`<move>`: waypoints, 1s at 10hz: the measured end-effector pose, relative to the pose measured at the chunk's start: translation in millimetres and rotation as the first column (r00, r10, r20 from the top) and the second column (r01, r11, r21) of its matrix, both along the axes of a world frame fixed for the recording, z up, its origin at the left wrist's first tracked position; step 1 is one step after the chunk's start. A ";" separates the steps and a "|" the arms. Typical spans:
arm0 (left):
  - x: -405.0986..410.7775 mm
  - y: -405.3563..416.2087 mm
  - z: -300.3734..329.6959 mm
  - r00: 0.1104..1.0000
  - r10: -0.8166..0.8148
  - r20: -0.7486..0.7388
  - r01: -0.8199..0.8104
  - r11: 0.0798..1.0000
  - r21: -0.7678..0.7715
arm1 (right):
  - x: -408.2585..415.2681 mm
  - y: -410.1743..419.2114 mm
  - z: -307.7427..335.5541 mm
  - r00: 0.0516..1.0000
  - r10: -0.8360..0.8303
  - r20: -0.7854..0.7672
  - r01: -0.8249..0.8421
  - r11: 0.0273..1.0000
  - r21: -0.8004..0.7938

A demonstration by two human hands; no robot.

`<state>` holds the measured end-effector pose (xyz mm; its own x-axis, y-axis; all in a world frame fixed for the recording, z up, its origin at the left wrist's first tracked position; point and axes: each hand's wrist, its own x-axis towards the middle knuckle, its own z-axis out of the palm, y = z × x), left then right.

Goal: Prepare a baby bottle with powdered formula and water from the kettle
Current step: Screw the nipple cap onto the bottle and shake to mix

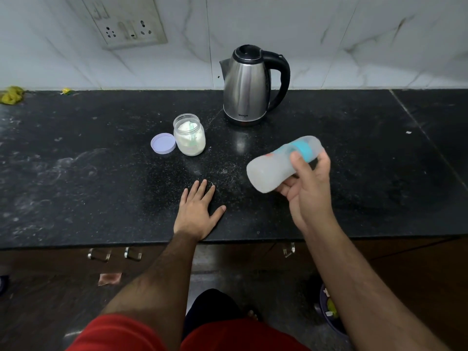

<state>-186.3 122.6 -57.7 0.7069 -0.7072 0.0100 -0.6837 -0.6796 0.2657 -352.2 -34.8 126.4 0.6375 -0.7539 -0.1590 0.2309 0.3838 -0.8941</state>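
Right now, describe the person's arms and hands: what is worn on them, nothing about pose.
Both forearms are bare from the elbow down, with no sleeves reaching them. The left hand and the right hand wear no gloves, and no ring, watch or bracelet shows on either. Red fabric at the bottom edge belongs to the person's clothing near the left arm, not covering the forearm.
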 end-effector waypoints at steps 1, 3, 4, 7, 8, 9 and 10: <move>0.3 -0.2 0.6 1.000 0.002 0.004 -0.002 1.000 0.011 | -0.6 5.9 -1.8 0.994 0.109 -0.031 -0.111 0.993 -0.045; 0.1 0.2 -0.3 1.000 0.004 0.005 -0.004 1.000 0.008 | 0.7 3.4 4.5 0.998 0.064 0.015 -0.064 0.998 -0.028; 0.0 0.1 0.0 1.000 0.005 0.004 -0.005 1.000 0.010 | -0.2 0.0 1.9 1.000 0.001 -0.001 -0.001 1.000 0.020; -0.1 -0.2 0.8 1.000 0.004 -0.002 -0.004 1.000 0.009 | -1.7 -0.4 -0.3 0.996 0.085 -0.008 -0.085 0.996 -0.031; -0.2 0.0 2.2 1.000 0.003 0.004 -0.003 1.000 0.020 | -1.6 7.1 -2.3 0.972 0.219 -0.079 -0.226 0.970 -0.093; -0.8 -0.3 3.3 1.000 0.000 -0.006 0.000 1.000 0.015 | -2.6 10.6 -1.9 0.948 0.306 -0.088 -0.315 0.943 -0.110; -1.0 -0.8 2.6 1.000 0.008 0.009 -0.008 1.000 0.018 | 1.8 2.8 0.7 0.991 0.130 -0.002 -0.130 0.991 -0.028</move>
<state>-187.3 121.8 -55.1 0.7124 -0.7018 0.0037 -0.6807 -0.6896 0.2473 -350.4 -32.0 127.1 0.7306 -0.6686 -0.1387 0.1804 0.3850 -0.9051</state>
